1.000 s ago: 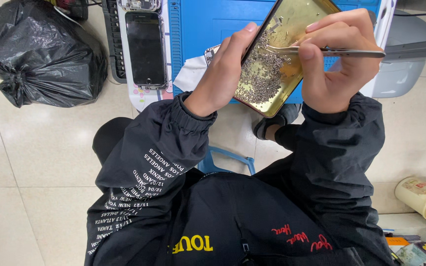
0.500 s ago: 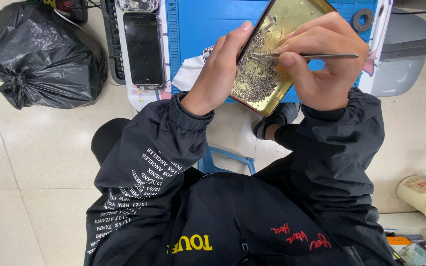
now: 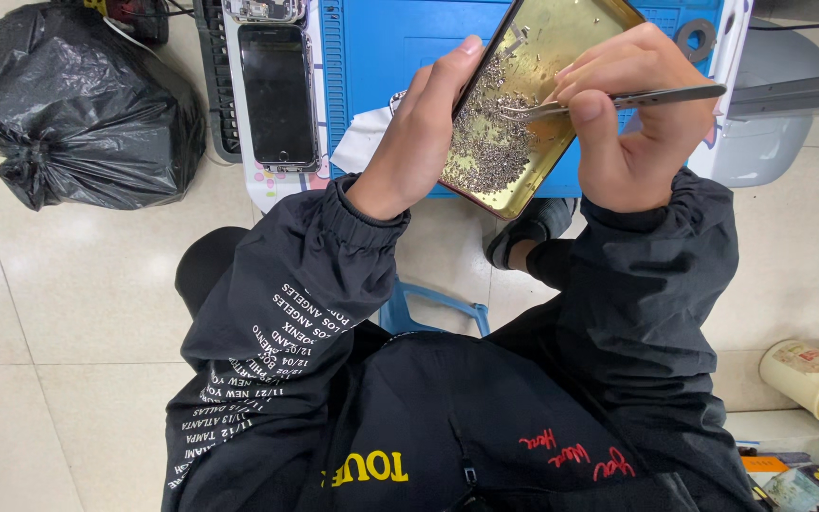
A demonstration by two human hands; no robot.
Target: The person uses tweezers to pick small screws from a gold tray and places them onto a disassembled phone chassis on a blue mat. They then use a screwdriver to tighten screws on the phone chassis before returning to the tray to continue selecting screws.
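Note:
My left hand (image 3: 419, 133) grips the left edge of a shallow gold-coloured metal tray (image 3: 561, 47), tilted up toward me. A heap of tiny metal screws (image 3: 485, 147) lies in its lower half. My right hand (image 3: 632, 118) pinches a pair of metal tweezers (image 3: 646, 97), whose tips reach left into the screws. Both hands are over a blue work mat (image 3: 381, 47). A dark phone (image 3: 278, 93) lies face up on a white board left of the mat.
A full black rubbish bag (image 3: 78, 104) sits on the tiled floor at upper left. A blue stool frame (image 3: 433, 303) shows between my knees. A cream cup (image 3: 812, 379) lies at lower right. A grey bar (image 3: 798, 93) juts from the right edge.
The tray has tipped a little and the screws have gathered lower. My right hand has shifted slightly, with the tweezer tips still working among the screws.

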